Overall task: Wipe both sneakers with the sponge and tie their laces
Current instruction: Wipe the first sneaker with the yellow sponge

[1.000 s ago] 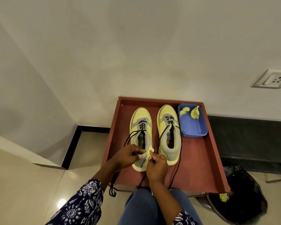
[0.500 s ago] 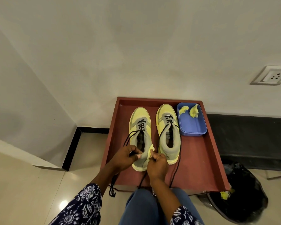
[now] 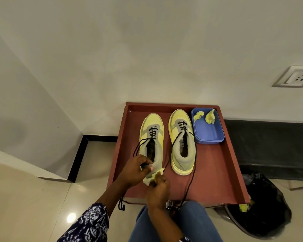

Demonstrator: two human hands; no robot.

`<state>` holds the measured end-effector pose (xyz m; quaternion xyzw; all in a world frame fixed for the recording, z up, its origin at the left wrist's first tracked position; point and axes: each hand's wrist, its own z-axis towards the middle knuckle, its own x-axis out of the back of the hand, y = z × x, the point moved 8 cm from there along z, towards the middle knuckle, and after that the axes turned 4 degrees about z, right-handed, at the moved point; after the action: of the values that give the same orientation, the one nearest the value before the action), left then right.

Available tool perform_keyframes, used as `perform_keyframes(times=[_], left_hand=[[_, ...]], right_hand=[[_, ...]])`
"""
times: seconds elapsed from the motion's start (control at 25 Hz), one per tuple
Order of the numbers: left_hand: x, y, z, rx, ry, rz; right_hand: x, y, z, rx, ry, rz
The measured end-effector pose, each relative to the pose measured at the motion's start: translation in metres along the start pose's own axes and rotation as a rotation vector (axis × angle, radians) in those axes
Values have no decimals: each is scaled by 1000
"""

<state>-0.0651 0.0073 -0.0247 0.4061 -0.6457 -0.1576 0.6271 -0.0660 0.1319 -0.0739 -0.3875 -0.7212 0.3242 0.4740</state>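
Two yellow and grey sneakers stand side by side in a red-brown tray [image 3: 222, 172], toes toward the wall. Black laces hang loose on both. My left hand [image 3: 135, 170] grips the heel collar of the left sneaker [image 3: 151, 135]. My right hand [image 3: 157, 188] presses a crumpled yellow sponge piece [image 3: 157, 173] against that sneaker's heel, which is partly hidden. The right sneaker [image 3: 181, 142] stands untouched, its lace trailing over the tray's front edge.
A blue plastic box [image 3: 208, 133] with two yellow sponge scraps sits in the tray's far right corner. A bin with a black bag [image 3: 262, 210] stands on the floor at right. The wall runs close behind the tray, with a socket [image 3: 294, 76] at right. My knees are below.
My right hand with the sponge has slid down from the side of the left sneaker's heel to its back. My left hand has kept its hold on the collar.
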Motion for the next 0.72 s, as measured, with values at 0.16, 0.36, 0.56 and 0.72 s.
perform_keyframes(times=[0.16, 0.36, 0.56, 0.72], left_hand=[[9, -12, -4, 42, 80, 2], [4, -15, -3, 14, 31, 54], [2, -15, 1, -35, 17, 141], [-4, -21, -3, -49, -61, 210]], right_hand=[[6, -9, 34, -6, 44, 67], [5, -12, 45, -12, 16, 138], [-18, 17, 11, -87, -46, 171], [-16, 21, 23, -167, 22, 323]])
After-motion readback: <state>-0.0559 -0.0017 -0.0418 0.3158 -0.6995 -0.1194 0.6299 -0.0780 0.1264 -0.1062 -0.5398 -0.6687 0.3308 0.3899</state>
